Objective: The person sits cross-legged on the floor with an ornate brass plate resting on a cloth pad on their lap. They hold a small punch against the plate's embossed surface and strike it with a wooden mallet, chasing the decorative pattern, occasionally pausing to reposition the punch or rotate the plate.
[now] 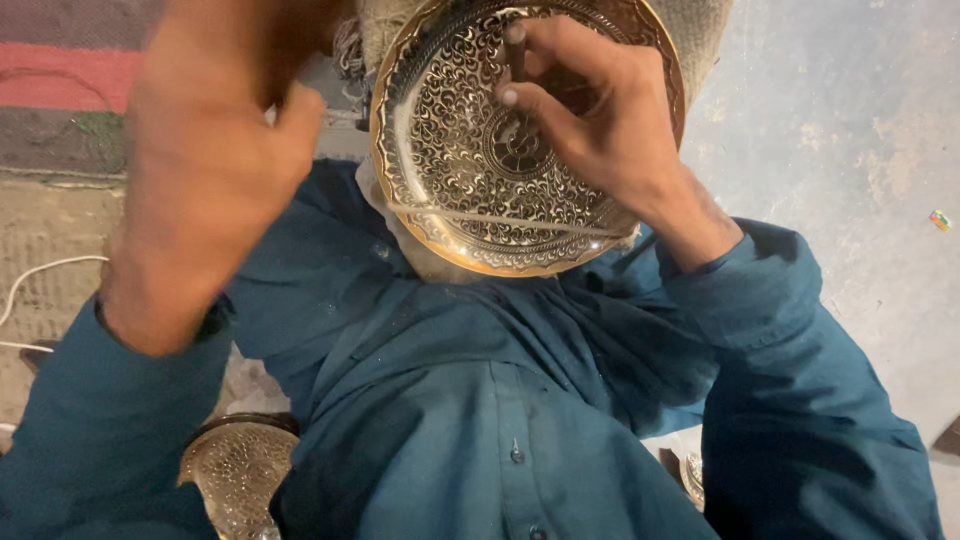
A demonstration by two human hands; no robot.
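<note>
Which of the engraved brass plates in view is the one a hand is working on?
The large engraved plate at top centre, where the right hand holds a thin tool against it. The smaller plate at lower left lies untouched.

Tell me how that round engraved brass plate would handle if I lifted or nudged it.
The brass plate looks like rigid metal, so it probably won't flex. Its polished rim may be slippery. Being round and shallow, it could roll if stood on edge; the right hand rests on it.

A floor workshop (craft metalwork): engraved brass plates, bare concrete.
</note>
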